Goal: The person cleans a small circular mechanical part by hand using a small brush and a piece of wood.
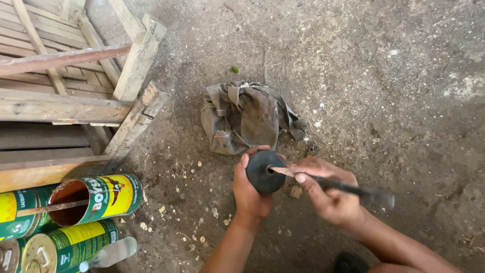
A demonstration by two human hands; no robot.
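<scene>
Low on the concrete floor (384, 101), near frame centre, a round black object (264, 172) is held in the left hand (249, 194). The fingers are wrapped around its left side and underside, closed on it; the thumb lies along its upper edge. The object's exact kind cannot be told; a small opening is seen at its middle.

The right hand (328, 194) is clamped on a dark-handled tool (348, 188). Its pale, narrow tip is set into the object's central opening. The handle runs out to the right past the knuckles, and its far end is blurred. The index finger is laid along the shaft near the tip.

Just above the hands, a crumpled grey-green rag (242, 119) lies on the floor, close to the black object; whether the two touch cannot be told.

At lower left, three cans are grouped, well apart from the hands. An open can (96, 198) lies on its side, green and yellow outside, reddish-brown inside, with a stick (50, 207) resting in its mouth. A second can (65, 247) lies below it, lid on. A third is only partly seen at the left edge.

At upper left, a rough wooden frame (65, 108) of planks stands on the floor. Pale wood chips (187, 202) are scattered between cans and hands.
</scene>
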